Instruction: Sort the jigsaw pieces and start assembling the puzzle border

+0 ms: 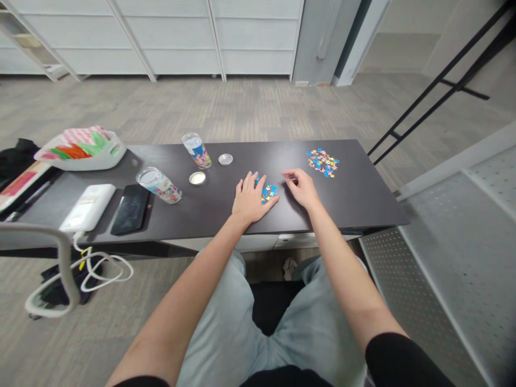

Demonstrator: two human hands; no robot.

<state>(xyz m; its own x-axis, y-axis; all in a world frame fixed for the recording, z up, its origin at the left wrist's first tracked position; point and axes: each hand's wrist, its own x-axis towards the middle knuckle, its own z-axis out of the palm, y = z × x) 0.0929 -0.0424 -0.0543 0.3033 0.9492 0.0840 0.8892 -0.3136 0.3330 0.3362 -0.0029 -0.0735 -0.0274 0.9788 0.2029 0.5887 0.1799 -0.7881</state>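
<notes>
Fingers spread, my left hand [250, 200] lies flat over a small heap of jigsaw puzzle pieces [270, 194] in blue, yellow and white. Part of that heap is hidden beneath the palm and fingers. Just to its right, my right hand [301, 188] rests low over the table with thumb and fingertips drawn together. Whatever may be between those fingertips is too small to make out. A second heap of puzzle pieces [323, 163], mixed blue, pink and yellow, is spread out beyond my right hand.
Left of my hands are an upright printed can [196, 151], another printed can [159, 185] and two round lids [226, 159] [197, 178]. Farther left lie a phone [131, 209], a white power bank [87, 207] with a cable, and a white basket [115, 153] holding cloth.
</notes>
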